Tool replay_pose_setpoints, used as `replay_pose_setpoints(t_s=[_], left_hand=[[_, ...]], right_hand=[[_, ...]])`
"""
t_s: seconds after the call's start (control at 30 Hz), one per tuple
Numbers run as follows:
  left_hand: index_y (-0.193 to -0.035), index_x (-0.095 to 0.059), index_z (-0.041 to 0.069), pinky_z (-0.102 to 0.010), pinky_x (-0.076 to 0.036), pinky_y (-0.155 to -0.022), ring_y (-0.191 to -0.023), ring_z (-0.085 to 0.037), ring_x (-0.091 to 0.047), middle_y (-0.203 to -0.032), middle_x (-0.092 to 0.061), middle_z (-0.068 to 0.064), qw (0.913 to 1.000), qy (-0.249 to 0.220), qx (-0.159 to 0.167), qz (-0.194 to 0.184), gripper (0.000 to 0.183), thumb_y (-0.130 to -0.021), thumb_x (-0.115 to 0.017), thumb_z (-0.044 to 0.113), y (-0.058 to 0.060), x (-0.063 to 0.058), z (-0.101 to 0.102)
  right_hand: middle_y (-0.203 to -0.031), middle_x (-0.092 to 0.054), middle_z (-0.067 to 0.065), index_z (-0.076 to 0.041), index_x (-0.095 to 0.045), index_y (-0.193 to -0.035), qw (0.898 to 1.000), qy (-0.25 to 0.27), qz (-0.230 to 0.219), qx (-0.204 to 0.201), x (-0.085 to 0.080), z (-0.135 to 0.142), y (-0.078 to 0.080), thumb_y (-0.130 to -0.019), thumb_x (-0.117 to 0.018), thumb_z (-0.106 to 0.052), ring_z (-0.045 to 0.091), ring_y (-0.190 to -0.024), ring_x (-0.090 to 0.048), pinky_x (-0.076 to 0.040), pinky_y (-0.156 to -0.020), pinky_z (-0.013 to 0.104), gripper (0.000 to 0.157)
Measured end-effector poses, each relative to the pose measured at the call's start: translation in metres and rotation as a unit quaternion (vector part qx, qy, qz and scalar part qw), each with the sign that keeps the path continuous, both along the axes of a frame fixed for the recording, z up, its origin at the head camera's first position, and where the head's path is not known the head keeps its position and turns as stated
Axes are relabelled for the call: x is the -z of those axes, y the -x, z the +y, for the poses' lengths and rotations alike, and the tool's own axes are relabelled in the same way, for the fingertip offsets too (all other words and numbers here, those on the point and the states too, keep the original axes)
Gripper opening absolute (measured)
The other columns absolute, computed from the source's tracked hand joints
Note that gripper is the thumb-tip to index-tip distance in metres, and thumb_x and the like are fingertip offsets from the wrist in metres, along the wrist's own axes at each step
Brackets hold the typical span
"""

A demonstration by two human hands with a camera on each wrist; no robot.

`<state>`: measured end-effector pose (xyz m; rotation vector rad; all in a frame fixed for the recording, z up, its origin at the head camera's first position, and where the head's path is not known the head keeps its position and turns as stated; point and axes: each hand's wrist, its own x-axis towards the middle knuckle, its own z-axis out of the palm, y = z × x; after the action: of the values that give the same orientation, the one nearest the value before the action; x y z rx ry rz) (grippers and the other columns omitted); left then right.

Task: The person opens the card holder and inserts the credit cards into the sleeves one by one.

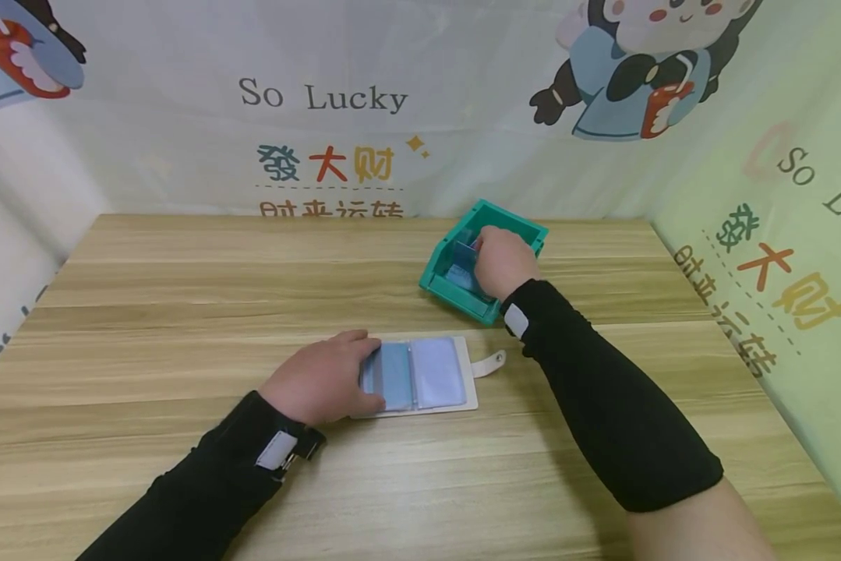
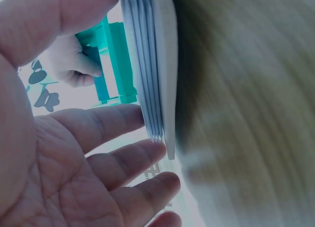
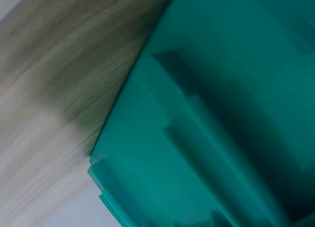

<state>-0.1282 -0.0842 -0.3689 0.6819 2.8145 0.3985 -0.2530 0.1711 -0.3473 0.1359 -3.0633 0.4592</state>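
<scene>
A small card holder lies spread on the table, with clear bluish sleeves and a white cover with a snap strap. My left hand holds its left side, thumb at the near edge and fingers at the far edge. The left wrist view shows the stacked sleeves edge-on between thumb and fingers. Inside a green bin, my right hand reaches down with bent fingers. Bluish cards lie by its fingers; the fingertips are hidden. Only the bin's side fills the right wrist view.
The wood-grain table extends to a printed cloth hanging behind it. Another cloth hangs along the right side. The bin stands near the back edge, beyond the card holder.
</scene>
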Motion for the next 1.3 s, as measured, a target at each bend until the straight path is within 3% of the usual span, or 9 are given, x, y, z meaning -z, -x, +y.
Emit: replay_pose_setpoints(t_s=[0.27,0.5,0.7,0.87,0.97,1.3], left_hand=[[-0.134,-0.05,0.007,-0.043,-0.046,-0.087,-0.103,-0.026,-0.049,-0.137,-0.044,-0.015,1.0,0.004,0.0,0.001,0.078,-0.071,-0.072,0.047,-0.001,0.002,-0.001],[-0.134,-0.05,0.008,-0.042,-0.046,-0.086,-0.102,-0.026,-0.049,-0.137,-0.045,-0.014,1.0,0.004,0.0,-0.003,0.078,-0.071,-0.072,0.048,-0.002,0.003,-0.002],[-0.134,-0.05,0.008,-0.042,-0.046,-0.086,-0.102,-0.026,-0.048,-0.138,-0.044,-0.014,1.0,0.002,0.001,-0.004,0.077,-0.072,-0.071,0.049,-0.001,0.0,-0.002],[-0.134,-0.05,0.008,-0.043,-0.045,-0.086,-0.103,-0.026,-0.048,-0.138,-0.043,-0.015,1.0,0.001,0.005,0.0,0.077,-0.072,-0.071,0.048,0.001,-0.002,-0.001],[-0.134,-0.05,0.008,-0.042,-0.046,-0.086,-0.102,-0.026,-0.048,-0.138,-0.044,-0.015,1.0,0.003,0.006,0.002,0.077,-0.072,-0.071,0.048,0.002,-0.002,-0.001],[-0.135,-0.048,0.007,-0.044,-0.043,-0.089,-0.105,-0.027,-0.047,-0.14,-0.041,-0.015,0.9999,0.009,-0.003,-0.006,0.08,-0.071,-0.072,0.05,0.002,-0.002,-0.001]], right_hand=[[-0.091,-0.061,0.008,-0.006,-0.059,-0.099,0.993,0.112,0.035,0.029,-0.003,0.007,-0.011,-0.096,-0.049,-0.016,0.021,-0.077,-0.053,-0.048,-0.068,0.039,0.015],[-0.087,-0.057,0.007,-0.007,-0.059,-0.097,0.973,0.202,0.104,0.05,-0.012,0.012,-0.03,-0.096,-0.051,-0.018,0.021,-0.071,-0.051,-0.044,-0.06,0.036,0.014],[-0.09,-0.055,0.009,-0.002,-0.056,-0.104,0.956,0.264,0.126,0.02,-0.017,0.015,-0.051,-0.094,-0.054,-0.012,0.021,-0.076,-0.049,-0.042,-0.064,0.034,0.014],[-0.089,-0.053,0.008,-0.004,-0.053,-0.115,0.947,0.301,0.111,-0.017,-0.013,0.013,-0.072,-0.092,-0.057,-0.008,0.019,-0.072,-0.048,-0.043,-0.057,0.033,0.024],[-0.087,-0.054,0.007,-0.007,-0.057,-0.113,0.945,0.312,0.092,-0.038,-0.006,0.01,-0.085,-0.091,-0.057,-0.008,0.019,-0.067,-0.048,-0.042,-0.052,0.032,0.022],[-0.087,-0.056,0.006,-0.011,-0.065,-0.109,0.944,0.321,-0.036,-0.07,0.013,-0.005,-0.111,-0.093,-0.055,-0.013,0.019,-0.068,-0.05,-0.04,-0.05,0.03,0.018]])
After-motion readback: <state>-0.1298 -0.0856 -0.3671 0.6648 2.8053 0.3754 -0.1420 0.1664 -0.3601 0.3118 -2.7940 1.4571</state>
